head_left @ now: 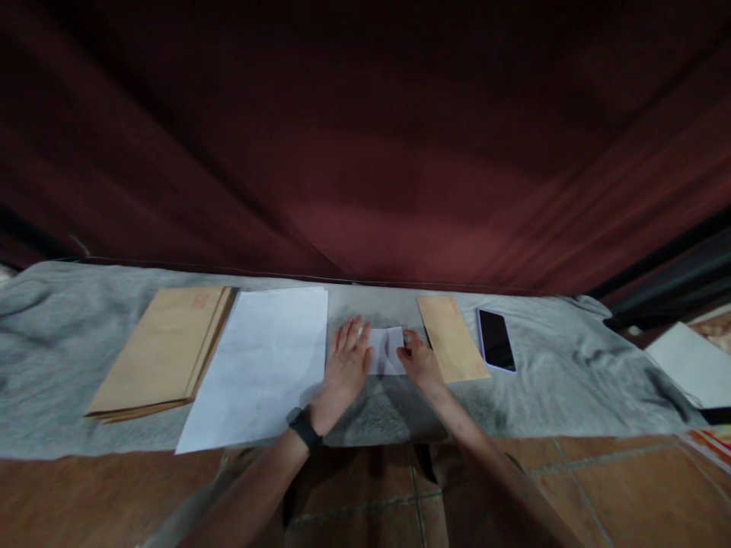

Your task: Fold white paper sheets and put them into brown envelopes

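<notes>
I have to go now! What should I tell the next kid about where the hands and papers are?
Left hand: flat, pressing the small folded white paper.
Right hand: fingers on that paper's right edge.
White sheets lie left of it, a stack of brown envelopes further left.
One brown envelope and a phone lie right.
Done: paper folded small.
Left: it is not in an envelope.

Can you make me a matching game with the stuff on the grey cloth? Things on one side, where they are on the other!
Things:
1. phone
2. stack of brown envelopes
3. small folded paper
4. single brown envelope

Places:
A. far left
B. between the left hand and right hand
C. far right
D. just left of the phone

Pairs: 1-C, 2-A, 3-B, 4-D
</notes>
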The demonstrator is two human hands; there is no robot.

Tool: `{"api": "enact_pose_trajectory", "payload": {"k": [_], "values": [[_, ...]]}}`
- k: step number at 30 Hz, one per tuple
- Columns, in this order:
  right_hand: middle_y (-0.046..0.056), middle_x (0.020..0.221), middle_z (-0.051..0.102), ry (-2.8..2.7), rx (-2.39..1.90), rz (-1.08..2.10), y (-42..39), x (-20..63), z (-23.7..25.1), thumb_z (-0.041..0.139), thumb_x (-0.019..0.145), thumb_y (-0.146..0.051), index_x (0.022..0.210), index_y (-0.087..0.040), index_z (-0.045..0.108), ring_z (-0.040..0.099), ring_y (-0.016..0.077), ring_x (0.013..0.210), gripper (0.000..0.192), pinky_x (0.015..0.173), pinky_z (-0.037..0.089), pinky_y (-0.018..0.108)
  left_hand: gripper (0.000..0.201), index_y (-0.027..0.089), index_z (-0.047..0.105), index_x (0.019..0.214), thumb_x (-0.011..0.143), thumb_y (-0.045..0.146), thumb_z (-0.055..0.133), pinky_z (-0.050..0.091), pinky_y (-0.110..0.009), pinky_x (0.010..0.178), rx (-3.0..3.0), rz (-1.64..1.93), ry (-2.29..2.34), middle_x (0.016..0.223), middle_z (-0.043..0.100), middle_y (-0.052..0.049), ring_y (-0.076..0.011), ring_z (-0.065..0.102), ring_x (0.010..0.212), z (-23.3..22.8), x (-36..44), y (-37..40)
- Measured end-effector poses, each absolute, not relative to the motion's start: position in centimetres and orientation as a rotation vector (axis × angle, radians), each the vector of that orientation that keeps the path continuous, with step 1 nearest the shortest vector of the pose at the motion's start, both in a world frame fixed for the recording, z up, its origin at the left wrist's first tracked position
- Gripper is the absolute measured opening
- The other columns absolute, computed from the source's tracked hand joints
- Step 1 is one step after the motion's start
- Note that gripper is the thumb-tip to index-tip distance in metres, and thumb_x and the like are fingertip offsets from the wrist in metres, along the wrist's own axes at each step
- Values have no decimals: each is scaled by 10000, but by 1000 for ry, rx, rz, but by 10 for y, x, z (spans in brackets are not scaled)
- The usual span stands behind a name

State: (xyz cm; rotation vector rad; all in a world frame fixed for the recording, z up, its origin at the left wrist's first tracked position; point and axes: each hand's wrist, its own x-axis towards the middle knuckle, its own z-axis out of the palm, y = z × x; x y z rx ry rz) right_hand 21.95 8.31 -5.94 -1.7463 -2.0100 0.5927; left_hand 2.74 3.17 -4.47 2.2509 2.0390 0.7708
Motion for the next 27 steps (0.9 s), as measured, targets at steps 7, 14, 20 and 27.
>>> {"api": "enact_pose_trajectory", "payload": {"k": [7,14,20,27], "values": [[41,964,782,-2064,-1734,571,89,222,-58,501,923,-198,1398,-251,568,744,236,870,483,762,551,310,607,131,366,1577,1021,372,385,228,-531,1274,2291,524,2072,1658,344,-160,-288,269,1561,-67,57,21],[87,1026,762,-2049,-1793,537,93,225,-53,467,944,-171,1440,-214,542,726,253,936,504,845,551,343,599,69,374,1559,1023,338,369,224,-525,1280,2232,533,2062,1655,337,-189,-296,245,1566,-62,60,16],[143,1525,526,-2241,-1339,391,74,195,-56,342,1050,-301,1558,-174,431,441,266,1444,531,1194,391,472,604,77,387,1558,981,254,385,222,-538,1282,2217,599,1976,1652,337,-200,-301,220,1569,-66,62,17],[117,1656,357,-2424,-1267,460,62,172,-68,202,1095,-387,1602,-134,354,275,201,1555,587,1279,249,445,643,173,361,1590,949,158,330,256,-550,1263,2213,623,1879,1640,395,-140,-275,223,1573,-71,60,19]]}}
